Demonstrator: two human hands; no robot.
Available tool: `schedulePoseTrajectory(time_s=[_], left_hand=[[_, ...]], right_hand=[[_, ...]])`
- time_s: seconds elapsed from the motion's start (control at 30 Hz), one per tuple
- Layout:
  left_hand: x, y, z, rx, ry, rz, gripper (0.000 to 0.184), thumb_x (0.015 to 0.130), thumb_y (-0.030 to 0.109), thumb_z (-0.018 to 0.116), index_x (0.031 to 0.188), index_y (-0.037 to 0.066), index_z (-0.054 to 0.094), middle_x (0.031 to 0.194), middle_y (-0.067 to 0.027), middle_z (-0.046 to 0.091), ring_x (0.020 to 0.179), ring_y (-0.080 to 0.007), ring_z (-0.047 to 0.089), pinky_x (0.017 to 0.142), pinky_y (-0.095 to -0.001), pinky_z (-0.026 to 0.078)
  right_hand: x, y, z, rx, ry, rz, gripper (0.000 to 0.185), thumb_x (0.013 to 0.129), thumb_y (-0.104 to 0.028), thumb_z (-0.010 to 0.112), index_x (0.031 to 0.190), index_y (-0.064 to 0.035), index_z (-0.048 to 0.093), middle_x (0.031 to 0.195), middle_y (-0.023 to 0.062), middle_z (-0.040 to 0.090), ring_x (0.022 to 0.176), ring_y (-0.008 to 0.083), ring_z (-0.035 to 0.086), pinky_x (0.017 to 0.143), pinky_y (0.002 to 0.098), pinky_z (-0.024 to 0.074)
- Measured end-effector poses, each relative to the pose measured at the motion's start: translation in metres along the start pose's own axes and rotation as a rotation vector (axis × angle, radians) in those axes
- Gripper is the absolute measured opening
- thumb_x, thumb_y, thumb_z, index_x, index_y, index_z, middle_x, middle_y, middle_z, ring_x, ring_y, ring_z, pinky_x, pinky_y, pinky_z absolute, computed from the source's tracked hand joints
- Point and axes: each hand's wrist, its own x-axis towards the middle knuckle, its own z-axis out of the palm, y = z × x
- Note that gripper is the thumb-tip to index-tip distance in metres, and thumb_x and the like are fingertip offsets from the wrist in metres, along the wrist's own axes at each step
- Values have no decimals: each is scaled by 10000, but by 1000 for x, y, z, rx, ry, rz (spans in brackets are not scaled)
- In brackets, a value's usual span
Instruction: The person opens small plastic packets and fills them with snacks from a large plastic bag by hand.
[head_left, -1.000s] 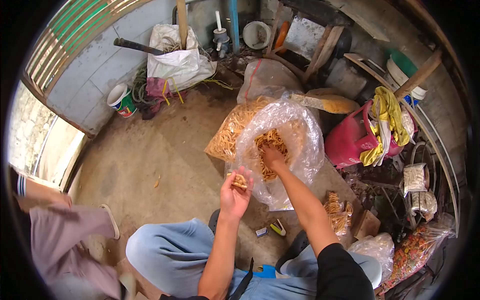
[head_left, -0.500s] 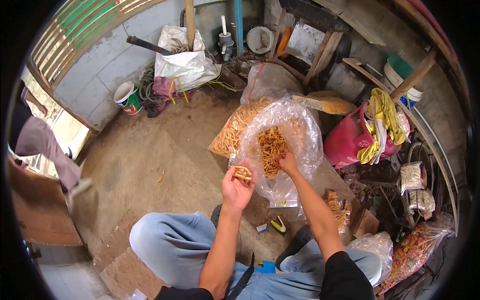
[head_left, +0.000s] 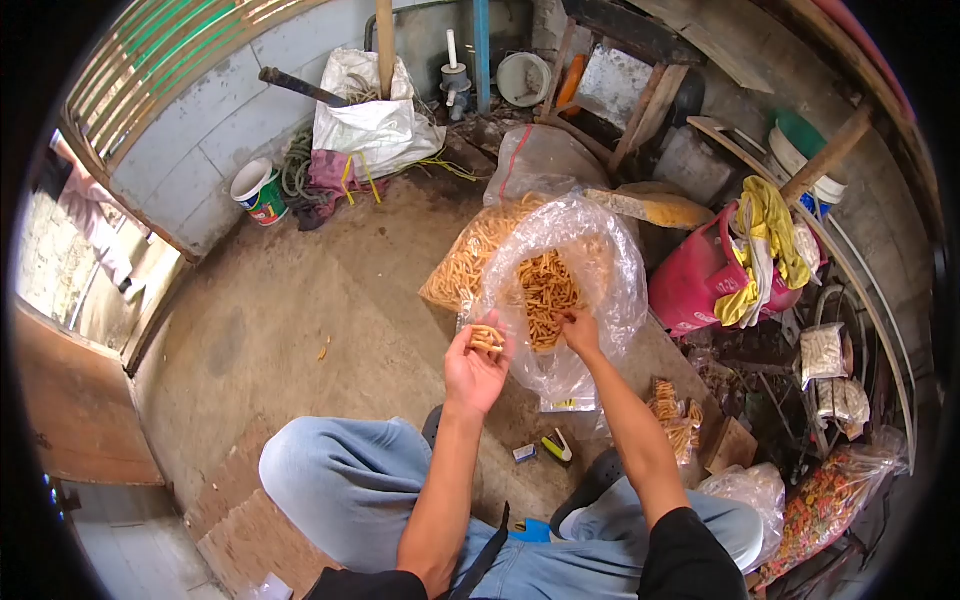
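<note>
Brown stick-shaped snacks (head_left: 548, 290) fill the mouth of an open clear plastic bag (head_left: 618, 290) on the floor in front of me. My left hand (head_left: 478, 370), palm up with curled fingers, holds a small bunch of snack sticks (head_left: 487, 339) at the bag's left edge. At the right side of the bag's opening is my right hand (head_left: 580, 331), its fingers pinched at the snacks; whatever lies between the fingertips is too small to make out. Another bag of paler sticks (head_left: 465, 262) leans behind on the left.
A green stapler (head_left: 557, 446) and a small box (head_left: 524, 453) lie near my feet. Small filled packets (head_left: 675, 420) sit at the right, below a red tub (head_left: 690, 280). A paint bucket (head_left: 259, 190) stands by the wall. Another person (head_left: 95, 215) is outside the doorway.
My right hand has drawn back from deep in the snacks to the right edge of the opening. The other person has moved from the lower left out through the doorway. My left hand still holds its sticks.
</note>
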Motion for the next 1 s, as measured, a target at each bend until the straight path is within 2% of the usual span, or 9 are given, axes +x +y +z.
schedulePoseTrajectory(time_s=[0.13, 0.2, 0.33, 0.4, 0.63, 0.73, 0.83, 0.9, 1.0], left_hand=[[-2, -4, 7, 11, 27, 4, 198, 963, 239, 439, 1083, 114, 535, 1197, -46, 601, 1018, -211, 589, 899, -408, 492], [-3, -3, 5, 15, -8, -3, 252, 955, 210, 466, 1126, 57, 570, 1147, -55, 624, 1041, -217, 593, 936, -401, 493], [-9, -5, 11, 40, 16, 18, 254, 954, 206, 475, 1124, 52, 584, 1140, -53, 626, 1048, -209, 593, 942, -395, 498], [-13, -6, 12, 33, -25, -12, 255, 958, 208, 472, 1123, 50, 586, 1128, -48, 630, 1039, -204, 597, 936, -391, 506], [-24, -7, 21, 78, -65, 7, 263, 962, 219, 470, 1127, 49, 584, 1109, -53, 629, 1023, -202, 605, 925, -388, 515], [-29, -7, 26, 115, -64, -6, 273, 969, 238, 453, 1114, 48, 587, 1116, -59, 625, 1020, -205, 605, 920, -392, 516], [-29, -7, 36, 96, -108, -38, 294, 982, 272, 423, 1098, 51, 579, 1122, -59, 622, 1024, -210, 601, 928, -395, 507], [-26, -10, 40, 54, -123, -18, 315, 993, 302, 395, 1089, 57, 567, 1126, -59, 621, 1035, -221, 596, 941, -395, 495], [-27, -11, 63, 68, -171, -51, 325, 996, 323, 391, 1084, 59, 558, 1117, -73, 622, 1030, -229, 597, 941, -389, 491]], right_hand=[[-9, 1, 0, 57, 8, 70, 201, 825, -157, 632, 967, -24, 684, 765, 108, 685, 678, 193, 647, 634, 319, 501], [-13, 5, 4, 34, 37, 75, 188, 815, -155, 627, 936, -23, 683, 786, 129, 687, 732, 237, 661, 677, 344, 503], [-33, -24, -7, -67, 34, -2, 178, 799, -138, 623, 920, -20, 680, 790, 147, 679, 738, 269, 659, 688, 353, 505], [-38, -24, -6, -90, 38, 19, 190, 780, -130, 610, 928, -33, 681, 858, 183, 669, 822, 347, 643, 747, 399, 499], [-41, -31, -2, 20, 127, 53, 203, 776, -138, 599, 915, -16, 681, 866, 189, 674, 829, 339, 650, 761, 400, 499], [-38, -30, -7, 17, 135, 48, 205, 777, -130, 619, 937, -13, 673, 842, 163, 684, 795, 275, 665, 744, 367, 508], [-34, -49, -28, 283, 122, 208, 204, 813, -121, 643, 990, -21, 654, 808, 103, 678, 711, 188, 648, 663, 318, 513], [-49, -89, -64, 752, 71, 311, 220, 853, -132, 653, 1047, -34, 623, 797, 49, 644, 655, 112, 600, 589, 258, 489], [-66, -114, -105, 919, 103, 250, 209, 884, -139, 633, 1059, -28, 609, 827, 34, 622, 673, 94, 577, 561, 230, 464]])
